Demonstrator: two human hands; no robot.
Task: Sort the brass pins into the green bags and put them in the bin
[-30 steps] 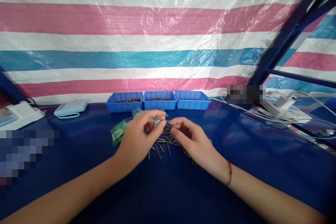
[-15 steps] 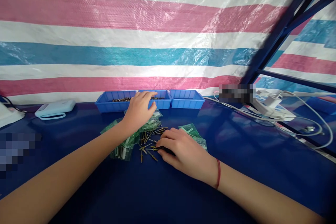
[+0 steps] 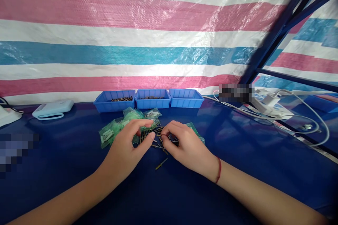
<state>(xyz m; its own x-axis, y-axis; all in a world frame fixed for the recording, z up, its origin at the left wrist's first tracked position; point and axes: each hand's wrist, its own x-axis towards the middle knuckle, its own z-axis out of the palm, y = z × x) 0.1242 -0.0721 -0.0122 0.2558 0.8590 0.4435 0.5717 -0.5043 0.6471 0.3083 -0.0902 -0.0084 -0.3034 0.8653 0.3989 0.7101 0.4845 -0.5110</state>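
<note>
A heap of small metal blind rivets [image 3: 160, 146], brass-coloured with thin silver stems, lies on the blue table between my hands. One loose rivet [image 3: 161, 164] sits apart, nearer to me. My left hand [image 3: 129, 144] is at the heap's left side, thumb and fingers apart, with nothing visible between them. At the right side, my right hand [image 3: 185, 140] has thumb and forefinger closed around a rivet [image 3: 157, 135] whose end pokes out to the left. Green clear bags [image 3: 112, 132] with white and metal pieces lie behind and beside my left hand.
Three blue bins stand at the back: the left bin [image 3: 101, 105] and middle bin [image 3: 153, 104] hold small metal parts, beside the right bin [image 3: 186, 102]. Another green bag [image 3: 196, 132] is partly behind my right hand. A pale blue device [image 3: 54, 108] sits left; white cables [image 3: 253, 115] run right.
My left hand has come back from over the bins to the heap's left side. My right hand has shifted slightly up, its fingers now pinched together. One rivet now lies apart in front.
</note>
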